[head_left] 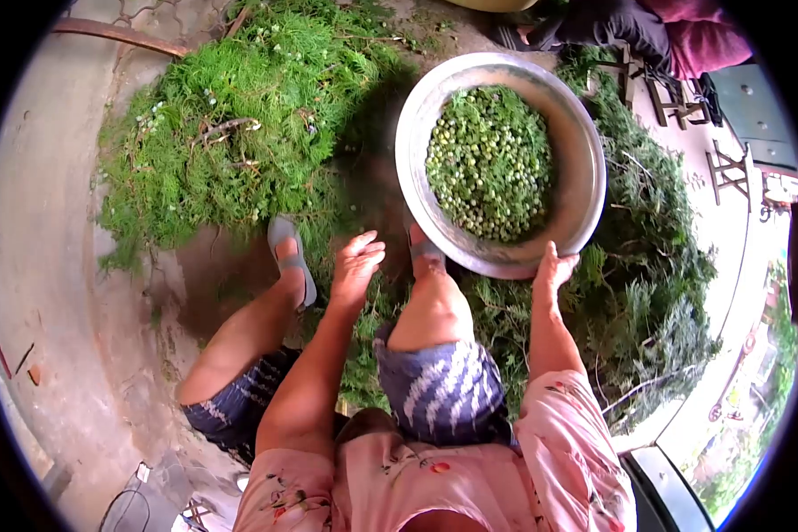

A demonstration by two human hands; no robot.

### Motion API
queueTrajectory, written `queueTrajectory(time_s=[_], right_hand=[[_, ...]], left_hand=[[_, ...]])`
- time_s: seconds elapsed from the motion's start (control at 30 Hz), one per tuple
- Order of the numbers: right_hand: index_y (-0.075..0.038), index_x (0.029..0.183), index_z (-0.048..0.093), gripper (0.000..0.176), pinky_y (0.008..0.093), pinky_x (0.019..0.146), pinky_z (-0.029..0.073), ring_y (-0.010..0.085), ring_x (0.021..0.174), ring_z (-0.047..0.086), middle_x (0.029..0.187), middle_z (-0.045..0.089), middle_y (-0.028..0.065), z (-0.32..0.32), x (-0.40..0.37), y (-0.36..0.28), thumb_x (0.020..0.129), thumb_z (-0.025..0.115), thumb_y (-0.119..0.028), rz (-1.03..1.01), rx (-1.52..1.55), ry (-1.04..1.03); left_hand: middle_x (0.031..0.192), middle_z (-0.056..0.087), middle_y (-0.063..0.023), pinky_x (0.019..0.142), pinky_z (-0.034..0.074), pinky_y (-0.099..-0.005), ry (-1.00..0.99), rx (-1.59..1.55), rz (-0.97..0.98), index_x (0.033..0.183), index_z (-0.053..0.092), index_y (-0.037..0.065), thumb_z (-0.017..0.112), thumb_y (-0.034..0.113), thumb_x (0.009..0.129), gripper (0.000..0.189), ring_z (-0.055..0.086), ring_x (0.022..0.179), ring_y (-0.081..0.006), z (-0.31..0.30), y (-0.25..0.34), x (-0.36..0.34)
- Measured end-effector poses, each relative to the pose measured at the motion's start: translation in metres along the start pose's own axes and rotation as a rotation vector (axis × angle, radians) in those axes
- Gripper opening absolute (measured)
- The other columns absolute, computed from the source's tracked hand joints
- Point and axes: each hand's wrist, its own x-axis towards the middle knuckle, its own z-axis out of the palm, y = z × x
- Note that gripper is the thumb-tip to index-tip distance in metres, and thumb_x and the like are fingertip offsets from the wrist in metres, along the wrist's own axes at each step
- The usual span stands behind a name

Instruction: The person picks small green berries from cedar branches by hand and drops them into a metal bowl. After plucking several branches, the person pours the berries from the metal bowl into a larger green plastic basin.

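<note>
A wide metal basin (585, 168) holds a heap of small green berries (490, 161). My right hand (554, 268) grips the basin's near rim. My left hand (356, 262) hovers left of the basin with loosely curled fingers and holds nothing. It hangs above green cuttings on the ground, between my two sandalled feet. My knees and blue patterned shorts show below the hands.
A big pile of feathery green branches (239, 133) lies on the ground at the left, and darker branches (656, 293) lie at the right. Another person's legs (629, 31) are at the top right beside small wooden stools (727, 168). Bare concrete floor (53, 222) stretches left.
</note>
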Motion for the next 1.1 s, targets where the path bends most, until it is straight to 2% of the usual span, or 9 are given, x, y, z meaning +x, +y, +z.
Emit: queueTrajectory(time_s=[0.13,0.2,0.27,0.33,0.53,0.67,0.8,0.87,1.1], right_hand=[[0.002,0.11,0.047,0.048,0.0426,0.087,0.039,0.0343,0.102,0.048,0.112,0.049,0.0217,-0.033,-0.057,-0.048,0.069,0.067,-0.014,-0.263,-0.33,-0.078],[0.0,0.099,0.054,0.038,0.0428,0.084,0.038,0.031,0.097,0.049,0.106,0.051,0.0182,-0.043,-0.074,-0.057,0.068,0.067,-0.017,-0.784,-0.368,-0.153],[-0.003,0.099,0.055,0.042,0.0442,0.089,0.033,0.0285,0.102,0.047,0.104,0.053,0.0138,-0.033,-0.097,-0.053,0.065,0.07,-0.024,-0.773,-0.304,-0.583],[-0.004,0.105,0.053,0.048,0.0472,0.093,0.029,0.0285,0.104,0.047,0.106,0.054,0.0104,-0.035,-0.123,-0.058,0.065,0.071,-0.024,-0.954,-0.497,-0.623],[-0.012,0.094,0.055,0.029,0.048,0.085,0.034,0.0267,0.095,0.053,0.094,0.057,0.0045,-0.017,-0.117,-0.057,0.069,0.065,-0.019,-0.876,-0.712,-0.7],[-0.012,0.091,0.057,0.022,0.0465,0.082,0.036,0.0273,0.094,0.053,0.094,0.059,0.0063,-0.012,-0.121,-0.065,0.07,0.059,-0.017,-0.796,-0.737,-0.715],[-0.009,0.086,0.059,0.017,0.0447,0.074,0.043,0.0292,0.088,0.056,0.092,0.06,0.0106,0.001,-0.139,-0.065,0.072,0.054,-0.017,-0.72,-0.605,-0.978],[-0.008,0.087,0.059,0.017,0.0437,0.072,0.043,0.0294,0.087,0.056,0.091,0.06,0.0112,-0.001,-0.158,-0.066,0.072,0.055,-0.017,-0.654,-0.564,-1.084],[-0.006,0.087,0.058,0.019,0.0403,0.068,0.045,0.03,0.08,0.056,0.085,0.058,0.0131,-0.031,-0.175,-0.101,0.071,0.056,-0.016,-0.662,-0.332,-1.158]], left_hand=[[0.101,0.06,-0.0115,0.081,0.041,-0.024,-0.004,0.096,0.078,0.114,0.049,-0.007,0.055,0.011,0.076,0.042,0.055,0.091,-0.0151,-0.027,0.004,-0.052],[0.101,0.06,-0.0105,0.08,0.041,-0.0228,-0.023,0.152,0.103,0.112,0.049,-0.009,0.056,0.01,0.076,0.041,0.055,0.091,-0.0143,-0.028,0.035,-0.091],[0.098,0.06,-0.0081,0.08,0.041,-0.0224,0.005,0.208,0.206,0.11,0.052,-0.006,0.056,0.006,0.076,0.036,0.055,0.09,-0.0129,-0.036,0.048,-0.117],[0.095,0.061,-0.0066,0.079,0.043,-0.0234,0.01,0.062,0.241,0.108,0.055,-0.003,0.056,0.0,0.077,0.031,0.055,0.089,-0.0125,-0.051,0.061,-0.133],[0.099,0.06,-0.0126,0.082,0.044,-0.0307,0.706,1.048,0.913,0.102,0.06,0.001,0.055,0.002,0.081,0.022,0.057,0.092,-0.0229,-0.1,0.11,-0.235],[0.096,0.061,-0.014,0.078,0.045,-0.0315,1.025,1.154,0.94,0.099,0.061,0.001,0.057,0.006,0.08,0.02,0.058,0.088,-0.0262,-0.146,0.09,-0.251],[0.085,0.063,-0.0115,0.073,0.047,-0.0347,1.018,0.803,0.768,0.094,0.063,0.003,0.058,0.008,0.077,0.018,0.06,0.078,-0.0273,-0.144,0.074,-0.246],[0.079,0.063,-0.0122,0.068,0.048,-0.0346,0.975,1.024,0.926,0.089,0.063,0.003,0.059,0.009,0.077,0.014,0.06,0.072,-0.0266,-0.14,0.083,-0.242],[0.083,0.062,-0.0156,0.071,0.047,-0.0376,0.841,1.109,0.859,0.091,0.061,0.003,0.055,0.016,0.08,0.018,0.059,0.079,-0.0312,-0.146,0.089,-0.245]])
